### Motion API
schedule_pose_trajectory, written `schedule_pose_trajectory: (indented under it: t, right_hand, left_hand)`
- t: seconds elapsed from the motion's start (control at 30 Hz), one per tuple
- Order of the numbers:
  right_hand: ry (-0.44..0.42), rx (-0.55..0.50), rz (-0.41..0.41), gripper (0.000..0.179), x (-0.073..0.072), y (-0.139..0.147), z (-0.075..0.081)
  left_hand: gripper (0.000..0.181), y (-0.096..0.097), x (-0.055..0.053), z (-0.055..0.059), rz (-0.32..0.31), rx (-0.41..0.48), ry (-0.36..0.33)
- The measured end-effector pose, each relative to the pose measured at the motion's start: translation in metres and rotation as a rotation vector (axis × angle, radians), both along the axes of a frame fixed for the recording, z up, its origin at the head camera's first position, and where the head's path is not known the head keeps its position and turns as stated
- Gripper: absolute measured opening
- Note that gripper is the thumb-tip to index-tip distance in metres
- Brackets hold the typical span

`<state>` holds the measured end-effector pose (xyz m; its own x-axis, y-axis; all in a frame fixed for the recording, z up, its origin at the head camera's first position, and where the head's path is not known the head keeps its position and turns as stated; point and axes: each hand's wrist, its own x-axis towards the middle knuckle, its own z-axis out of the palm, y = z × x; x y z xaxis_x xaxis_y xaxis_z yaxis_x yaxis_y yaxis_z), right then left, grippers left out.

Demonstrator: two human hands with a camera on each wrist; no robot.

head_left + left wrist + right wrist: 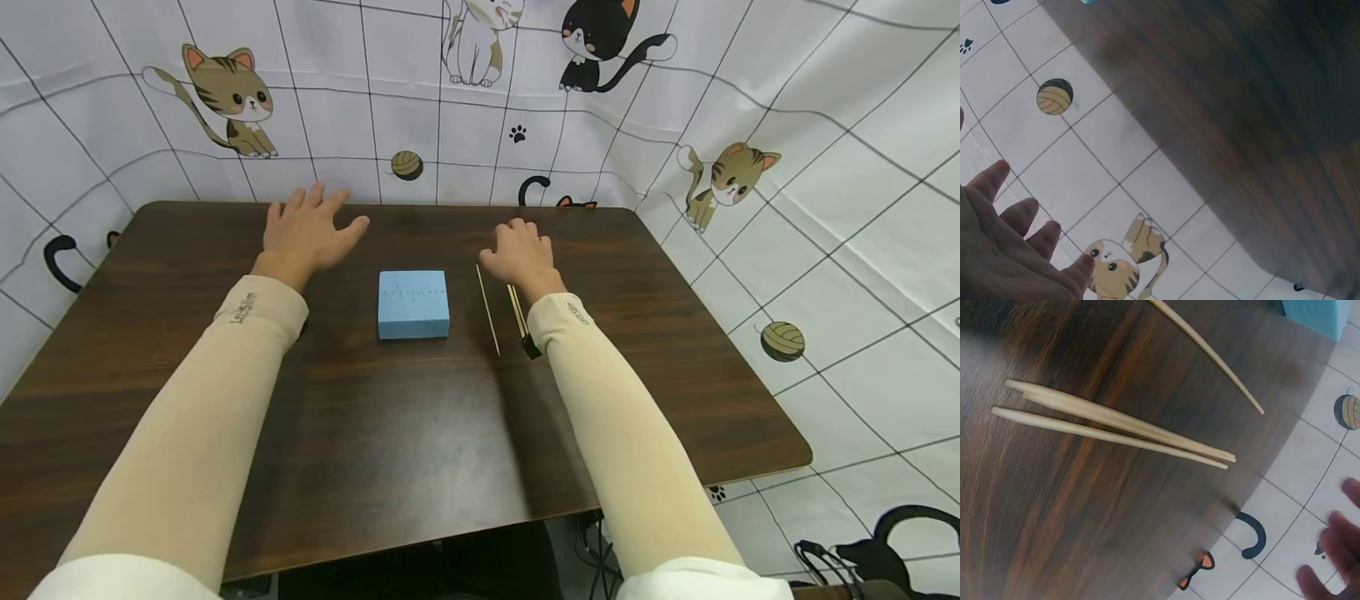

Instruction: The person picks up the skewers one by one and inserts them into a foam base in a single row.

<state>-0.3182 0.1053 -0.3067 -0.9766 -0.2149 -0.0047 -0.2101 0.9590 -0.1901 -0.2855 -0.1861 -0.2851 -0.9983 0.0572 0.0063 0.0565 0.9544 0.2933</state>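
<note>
My left hand [307,237] is over the back left of the table, its fingers straight and spread, holding nothing. In the left wrist view that hand [1010,250] shows several fingertips apart. My right hand [521,254] hangs over the back right of the table, fingers loosely bent and nothing in them. Beneath its wrist lie several thin pale wooden sticks [1116,420], close together, with tapered ends. A separate wooden stick [487,310] lies to their left. Between the hands sits a light blue block [412,318] with rows of small holes on top.
The dark brown wooden table [360,442] has rounded corners. Behind it and to the right hangs a white gridded curtain [322,121] printed with cats and yarn balls. Black cables [600,554] hang below the table's front edge.
</note>
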Motion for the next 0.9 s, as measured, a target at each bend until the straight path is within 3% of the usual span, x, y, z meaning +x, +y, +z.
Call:
schedule_pose_trajectory:
  t: [0.1,0.3,0.6,0.77,0.9]
  right_hand:
    - [-0.072,-0.007,-0.016,0.031,0.002,-0.002,0.0]
    - [-0.232,-0.043,-0.073,0.035,0.003,-0.004,-0.005]
    - [-0.275,-0.052,-0.099,0.044,0.004,-0.013,-0.016]
    - [-0.325,-0.041,-0.134,0.039,0.008,-0.018,-0.022]
    - [-0.313,-0.065,-0.151,0.032,0.012,-0.017,-0.028]
  left_hand:
    - [0.074,0.001,0.003,-0.001,0.0,0.071,-0.022]
    - [0.063,0.007,0.01,-0.011,-0.024,0.242,-0.129]
    - [0.046,0.013,0.021,-0.03,-0.006,0.322,-0.184]
    - [0.042,0.014,0.024,-0.037,0.006,0.366,-0.23]
    - [0.041,0.017,0.024,-0.043,0.024,0.401,-0.255]
